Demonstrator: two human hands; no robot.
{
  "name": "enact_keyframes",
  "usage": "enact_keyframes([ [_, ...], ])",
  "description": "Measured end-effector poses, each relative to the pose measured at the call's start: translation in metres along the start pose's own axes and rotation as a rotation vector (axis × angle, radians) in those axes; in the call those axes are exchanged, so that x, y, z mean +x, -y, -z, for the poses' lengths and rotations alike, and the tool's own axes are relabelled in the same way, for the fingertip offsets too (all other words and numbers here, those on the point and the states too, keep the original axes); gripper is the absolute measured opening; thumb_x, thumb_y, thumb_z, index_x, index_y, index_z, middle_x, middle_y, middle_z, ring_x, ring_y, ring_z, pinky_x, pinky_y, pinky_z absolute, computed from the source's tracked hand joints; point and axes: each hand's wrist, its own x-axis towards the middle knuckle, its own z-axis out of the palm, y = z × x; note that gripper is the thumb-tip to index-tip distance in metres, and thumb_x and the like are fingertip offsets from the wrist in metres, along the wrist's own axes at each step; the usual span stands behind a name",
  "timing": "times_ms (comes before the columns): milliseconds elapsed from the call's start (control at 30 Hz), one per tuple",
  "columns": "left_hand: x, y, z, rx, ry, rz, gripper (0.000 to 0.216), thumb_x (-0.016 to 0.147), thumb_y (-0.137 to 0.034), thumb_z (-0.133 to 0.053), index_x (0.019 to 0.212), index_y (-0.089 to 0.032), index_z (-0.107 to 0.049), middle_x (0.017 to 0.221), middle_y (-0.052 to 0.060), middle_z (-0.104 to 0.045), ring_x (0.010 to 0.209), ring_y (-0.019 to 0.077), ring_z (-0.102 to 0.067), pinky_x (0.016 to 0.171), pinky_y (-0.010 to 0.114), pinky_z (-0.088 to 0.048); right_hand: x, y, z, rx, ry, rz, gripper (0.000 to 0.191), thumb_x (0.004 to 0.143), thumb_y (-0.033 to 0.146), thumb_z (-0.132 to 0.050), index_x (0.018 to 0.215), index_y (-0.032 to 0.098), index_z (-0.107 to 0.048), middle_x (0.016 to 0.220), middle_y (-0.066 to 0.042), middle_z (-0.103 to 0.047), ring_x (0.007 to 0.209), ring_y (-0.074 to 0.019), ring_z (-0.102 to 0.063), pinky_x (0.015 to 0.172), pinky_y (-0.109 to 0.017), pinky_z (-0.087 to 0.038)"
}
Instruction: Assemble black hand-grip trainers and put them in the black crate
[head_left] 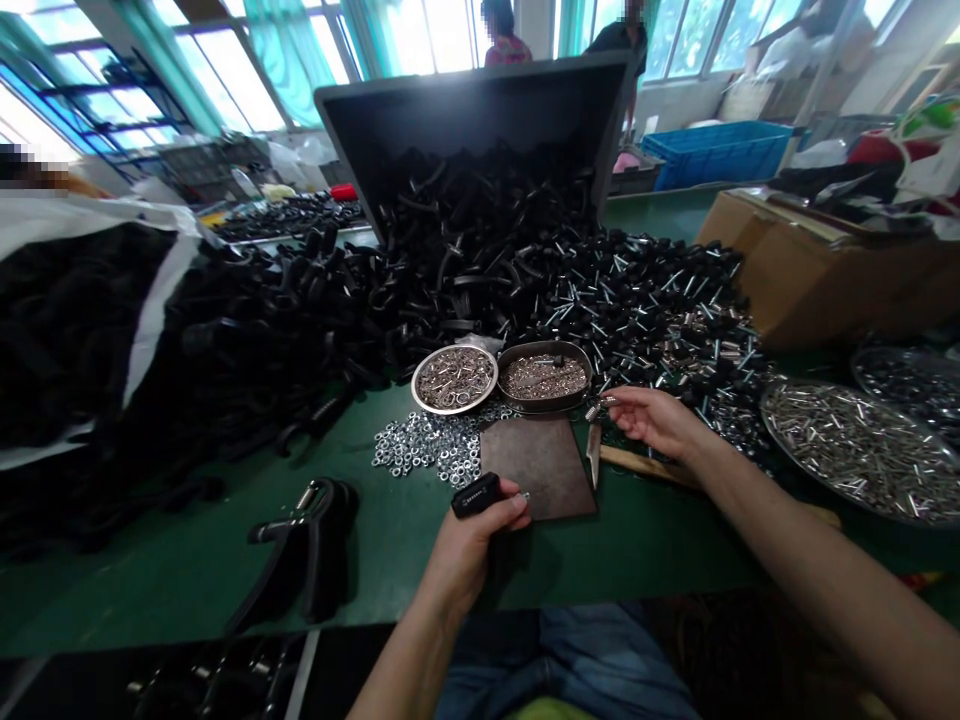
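My left hand (480, 535) is closed around a black plastic piece (475, 495) with a row of pale marks on its side. A small metal tip shows by my thumb, over the near edge of a flat brown metal plate (536, 460). My right hand (651, 418) pinches a small metal coil spring (594, 410) at its fingertips, just right of the oval tin (546, 400) of small metal parts. Below that hand lies a hammer (595, 455) with a wooden handle. An assembled black hand grip exerciser (311, 545) with a spring rests to the left.
Loose nuts (420, 447) lie beside a round steel dish (454, 410). Black handles spill from a tilted grey bin (480, 85). Black-headed screws (637, 300) are heaped at right, near a cardboard box (795, 265) and a tray of metal pins (862, 440). People stand behind.
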Motion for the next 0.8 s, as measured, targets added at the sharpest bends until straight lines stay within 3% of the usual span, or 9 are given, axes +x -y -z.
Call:
enact_keyframes([
  [233, 0.001, 0.001, -0.001, -0.013, 0.009, 0.008, 0.029, 0.054, -0.018, -0.082, 0.078, -0.012, -0.066, 0.072, 0.002, -0.062, 0.067, 0.0119, -0.061, 0.065, 0.023, -0.053, -0.006, -0.004, -0.02, 0.115, 0.073, -0.089, 0.01, 0.079, 0.026, -0.055, 0.075, 0.017, -0.055, 0.062, -0.001, -0.06, 0.046, -0.0066, -0.049, 0.036, -0.015, -0.035],
  [533, 0.009, 0.002, -0.002, 0.032, 0.018, -0.011, 0.03, 0.056, -0.019, -0.081, 0.082, -0.012, -0.067, 0.076, 0.001, -0.063, 0.067, 0.0117, -0.061, 0.066, 0.023, -0.052, -0.026, 0.004, -0.039, 0.012, 0.045, 0.08, 0.021, 0.075, 0.033, -0.064, 0.084, 0.02, -0.05, 0.064, 0.003, -0.061, 0.047, -0.0071, -0.05, 0.04, -0.017, -0.037],
  [667, 0.009, 0.004, -0.004, 0.042, 0.016, 0.002, 0.033, 0.054, -0.021, -0.082, 0.082, -0.012, -0.068, 0.076, 0.002, -0.063, 0.066, 0.0121, -0.061, 0.065, 0.023, -0.052, -0.026, 0.008, -0.04, -0.292, 0.097, 0.175, 0.023, 0.081, 0.042, -0.054, 0.087, 0.021, -0.049, 0.065, 0.002, -0.061, 0.044, -0.0081, -0.047, 0.04, -0.02, -0.034],
  [800, 0.008, 0.006, -0.006, 0.066, 0.034, -0.009, 0.031, 0.056, -0.022, -0.081, 0.082, -0.013, -0.068, 0.076, 0.002, -0.063, 0.068, 0.013, -0.062, 0.066, 0.024, -0.052, -0.016, -0.004, -0.042, -0.899, -0.043, 0.338, 0.012, 0.082, 0.034, -0.051, 0.081, 0.022, -0.054, 0.068, 0.0, -0.062, 0.058, -0.0131, -0.054, 0.053, -0.024, -0.037],
])
